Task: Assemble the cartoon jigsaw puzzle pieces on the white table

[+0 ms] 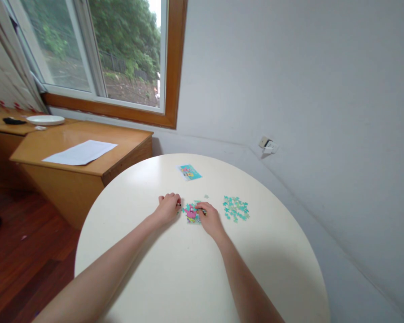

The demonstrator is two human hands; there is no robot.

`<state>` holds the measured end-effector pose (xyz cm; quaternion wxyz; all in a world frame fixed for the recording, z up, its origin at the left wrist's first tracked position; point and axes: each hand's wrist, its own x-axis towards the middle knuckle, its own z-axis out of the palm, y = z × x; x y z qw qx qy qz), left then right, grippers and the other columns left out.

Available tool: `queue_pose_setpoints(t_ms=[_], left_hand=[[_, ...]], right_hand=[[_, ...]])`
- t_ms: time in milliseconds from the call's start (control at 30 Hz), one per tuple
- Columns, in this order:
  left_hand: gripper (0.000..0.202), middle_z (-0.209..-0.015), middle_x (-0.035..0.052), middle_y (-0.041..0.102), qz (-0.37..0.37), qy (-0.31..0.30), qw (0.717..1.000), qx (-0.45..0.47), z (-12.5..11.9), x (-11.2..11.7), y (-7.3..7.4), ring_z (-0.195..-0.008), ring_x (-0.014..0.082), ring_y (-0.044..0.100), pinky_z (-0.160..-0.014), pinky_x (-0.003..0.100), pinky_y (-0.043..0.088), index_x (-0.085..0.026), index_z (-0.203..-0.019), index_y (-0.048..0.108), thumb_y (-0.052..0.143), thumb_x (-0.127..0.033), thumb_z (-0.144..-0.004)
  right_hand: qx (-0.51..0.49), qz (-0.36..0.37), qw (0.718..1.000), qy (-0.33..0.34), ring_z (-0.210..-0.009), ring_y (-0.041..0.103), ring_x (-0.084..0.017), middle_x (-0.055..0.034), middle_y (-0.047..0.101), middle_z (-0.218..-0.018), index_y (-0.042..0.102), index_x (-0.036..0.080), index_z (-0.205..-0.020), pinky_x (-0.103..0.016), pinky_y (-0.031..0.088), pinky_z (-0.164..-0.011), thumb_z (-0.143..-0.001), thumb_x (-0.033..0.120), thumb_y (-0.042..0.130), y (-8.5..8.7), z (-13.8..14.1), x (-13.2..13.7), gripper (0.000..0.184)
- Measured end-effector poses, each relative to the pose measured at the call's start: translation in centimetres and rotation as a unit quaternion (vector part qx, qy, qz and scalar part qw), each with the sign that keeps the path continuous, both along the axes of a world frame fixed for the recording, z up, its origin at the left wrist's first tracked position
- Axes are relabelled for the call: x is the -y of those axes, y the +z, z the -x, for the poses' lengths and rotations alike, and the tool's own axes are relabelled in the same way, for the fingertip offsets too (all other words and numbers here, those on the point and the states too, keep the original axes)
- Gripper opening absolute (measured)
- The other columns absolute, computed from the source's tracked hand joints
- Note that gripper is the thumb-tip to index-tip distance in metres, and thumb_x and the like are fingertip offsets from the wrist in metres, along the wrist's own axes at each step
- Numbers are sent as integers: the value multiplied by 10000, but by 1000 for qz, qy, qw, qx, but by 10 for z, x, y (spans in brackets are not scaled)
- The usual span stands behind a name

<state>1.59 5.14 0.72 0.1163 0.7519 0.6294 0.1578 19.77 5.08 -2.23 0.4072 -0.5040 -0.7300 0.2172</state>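
Note:
A small, partly joined jigsaw with a pink figure on teal lies on the round cream table. My left hand rests at its left edge, fingers curled and pinched against the puzzle's side. My right hand sits on the puzzle's right edge, fingertips pressed on the pieces. A heap of loose teal pieces lies to the right of my right hand. One stray piece lies just beyond the puzzle. A small picture card lies farther back.
A wooden desk with a white sheet of paper stands to the left, under a window. A white plate sits farther left. A wall socket is on the right wall. Dark wooden floor lies at the left.

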Motion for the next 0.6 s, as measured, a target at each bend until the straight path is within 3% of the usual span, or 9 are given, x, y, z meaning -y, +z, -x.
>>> queue_pose_setpoints(t_ms=[600], left_hand=[[146, -914, 62, 656, 9, -16, 1000, 10, 0, 0, 0, -928, 240, 579, -766, 349, 289, -187, -893, 522, 460, -125, -776]], right_hand=[[6, -4, 1000, -1, -902, 604, -175, -52, 673, -923, 666, 191, -746, -341, 449, -890, -702, 73, 443, -1, 0, -1, 256]])
